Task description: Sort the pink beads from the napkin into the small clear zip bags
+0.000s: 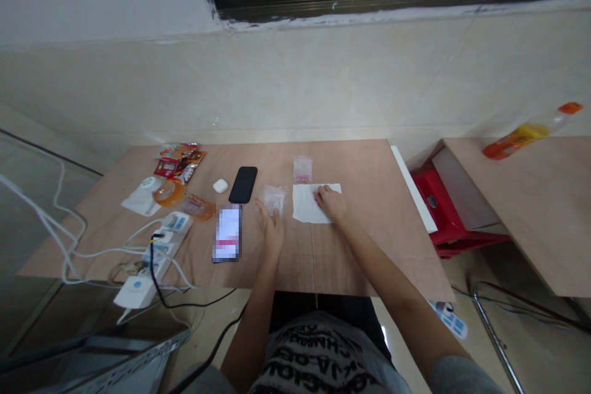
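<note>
My left hand [271, 225] rests on the wooden table with thumb and fingers apart, at the lower edge of a small see-through plastic bag [275, 197]. Whether its fingertips touch the bag is hard to see. On a white sheet of paper [305, 206] lies my right hand [332, 202], its fingers curled and pressed together near the middle of the sheet. Anything between those fingertips is too small to make out. Just beyond the paper is a second small see-through bag [303, 168] with pinkish bits at its bottom.
Left of my hands are a black phone [243, 184], a lit phone [227, 234] and a white case [220, 186]. Farther left lie an orange-capped bottle [196, 204], snack packets [180, 161] and a power strip [161, 255] with cables. A red stool [431, 197] stands right of the table.
</note>
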